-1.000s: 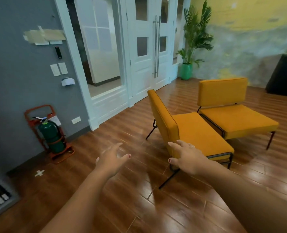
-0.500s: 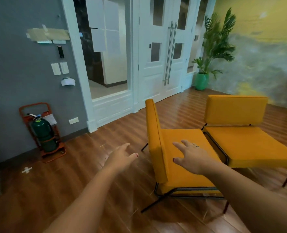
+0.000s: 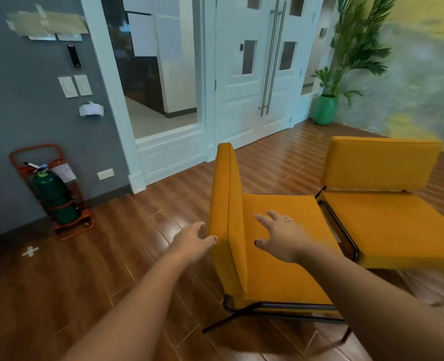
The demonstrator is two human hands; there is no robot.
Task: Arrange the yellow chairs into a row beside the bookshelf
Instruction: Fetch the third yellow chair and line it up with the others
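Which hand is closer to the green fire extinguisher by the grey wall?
Left. The left hand reaches at the near yellow chair's backrest, on the side toward the green fire extinguisher; the right hand hovers over the seat, farther away.

We stretch both bare forearms forward; our left hand (image 3: 192, 244) and our ringed right hand (image 3: 280, 235) are spread open, palms down, empty.

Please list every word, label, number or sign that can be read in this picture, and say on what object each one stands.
None can be read.
White tag on the fire extinguisher: print too blurred to read.
Taped papers on the grey wall: no legible text.
White cross mark on the floor: a sign, not a word.
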